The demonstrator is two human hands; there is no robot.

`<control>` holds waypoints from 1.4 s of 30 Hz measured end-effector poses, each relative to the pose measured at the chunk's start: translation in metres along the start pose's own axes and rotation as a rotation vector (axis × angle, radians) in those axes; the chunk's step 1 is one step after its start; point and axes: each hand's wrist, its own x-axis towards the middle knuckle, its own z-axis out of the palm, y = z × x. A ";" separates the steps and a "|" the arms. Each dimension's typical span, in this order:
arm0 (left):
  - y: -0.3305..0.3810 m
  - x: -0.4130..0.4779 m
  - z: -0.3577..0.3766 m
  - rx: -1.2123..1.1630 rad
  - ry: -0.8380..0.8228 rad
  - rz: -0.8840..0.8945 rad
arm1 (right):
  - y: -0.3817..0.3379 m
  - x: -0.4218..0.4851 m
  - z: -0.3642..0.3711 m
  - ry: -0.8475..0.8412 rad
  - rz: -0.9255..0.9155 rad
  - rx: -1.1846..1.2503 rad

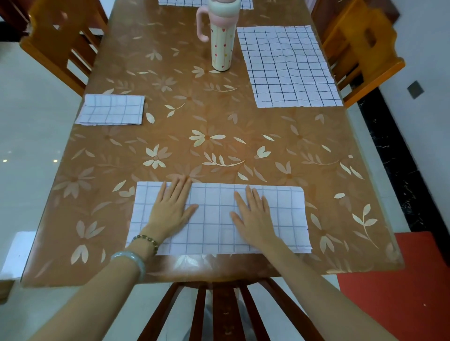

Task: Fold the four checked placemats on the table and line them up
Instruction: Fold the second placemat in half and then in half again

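Note:
A white checked placemat, folded into a long strip, lies near the front edge of the table. My left hand presses flat on its left half and my right hand presses flat on its right half, fingers straight. At the left edge of the table sits a small folded placemat. An unfolded placemat lies flat at the right side. Part of a fourth placemat shows at the far end, partly hidden by the cup.
A tall cream cup with a pink handle stands upright in the far middle of the brown floral table. Wooden chairs stand at the far left, the far right and the near side.

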 end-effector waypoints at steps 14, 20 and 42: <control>0.033 0.005 0.014 -0.003 0.114 -0.033 | -0.018 0.019 -0.004 0.189 -0.036 0.045; 0.043 0.007 0.027 0.004 0.068 -0.011 | -0.065 0.039 0.021 0.053 -0.186 0.048; 0.039 0.004 0.029 -0.049 0.110 -0.162 | 0.071 0.017 -0.025 0.304 0.285 -0.121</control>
